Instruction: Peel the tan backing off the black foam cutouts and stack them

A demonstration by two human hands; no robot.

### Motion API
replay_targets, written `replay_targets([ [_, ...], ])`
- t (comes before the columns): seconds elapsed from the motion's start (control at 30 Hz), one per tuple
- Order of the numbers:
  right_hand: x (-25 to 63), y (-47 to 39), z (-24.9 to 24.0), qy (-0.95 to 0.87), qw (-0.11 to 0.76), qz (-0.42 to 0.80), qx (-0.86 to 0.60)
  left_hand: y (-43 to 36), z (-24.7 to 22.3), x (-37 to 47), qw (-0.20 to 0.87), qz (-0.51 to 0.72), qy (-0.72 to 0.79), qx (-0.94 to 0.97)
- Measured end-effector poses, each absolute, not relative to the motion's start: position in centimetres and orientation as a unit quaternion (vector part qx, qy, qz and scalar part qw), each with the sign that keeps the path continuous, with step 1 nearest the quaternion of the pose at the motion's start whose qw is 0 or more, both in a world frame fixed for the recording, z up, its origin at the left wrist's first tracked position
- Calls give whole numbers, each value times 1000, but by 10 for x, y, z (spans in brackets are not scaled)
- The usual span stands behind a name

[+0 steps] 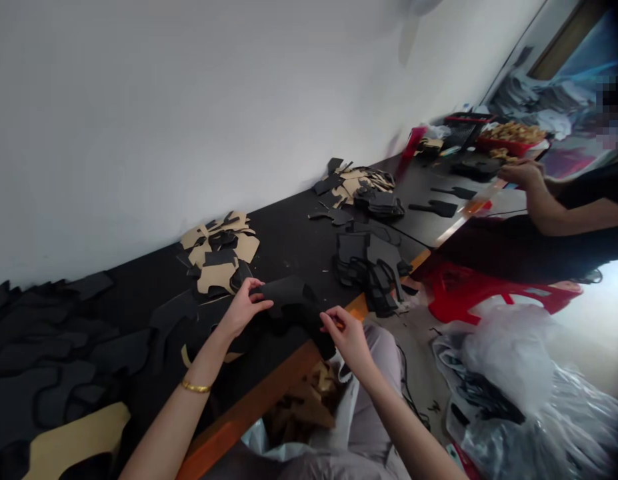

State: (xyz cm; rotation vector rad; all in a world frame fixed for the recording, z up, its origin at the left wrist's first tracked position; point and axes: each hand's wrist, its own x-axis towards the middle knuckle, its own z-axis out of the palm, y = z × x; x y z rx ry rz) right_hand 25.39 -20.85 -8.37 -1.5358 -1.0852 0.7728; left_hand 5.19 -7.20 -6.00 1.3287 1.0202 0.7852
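Note:
A thin black die-cut piece [291,293], its right part bent downward, is stretched between my hands just above the table's front edge. My left hand [243,310], above a wrist with a gold bracelet [195,387], pinches the piece's left end between thumb and fingers. At the drooping right end, my right hand [346,333] has its thumb and forefinger closed on the edge. Behind my left hand lies a heap of tan and black cut pieces [219,277]. Stacked black pieces with narrow strips [369,260] lie beyond my right hand.
Black pieces [53,340] spread over the table's left side, with a tan sheet [81,440] in front. Another mixed pile [356,183] lies by the wall. A co-worker's hand [523,172] is at the far right. Below are a red stool [503,293] and plastic bags [529,373].

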Motion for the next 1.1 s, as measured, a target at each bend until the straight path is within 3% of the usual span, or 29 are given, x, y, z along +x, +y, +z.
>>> replay_targets([
  [0.43, 257, -207, -84, -492, 459, 275, -687, -68, -67, 54, 570, 321, 462, 599],
  [0.83, 254, -205, -83, -415, 457, 390, -684, -61, -75, 54, 529, 291, 481, 636],
  [1.1, 255, -202, -61, -439, 393, 406, -699, -57, -72, 57, 522, 273, 494, 640],
])
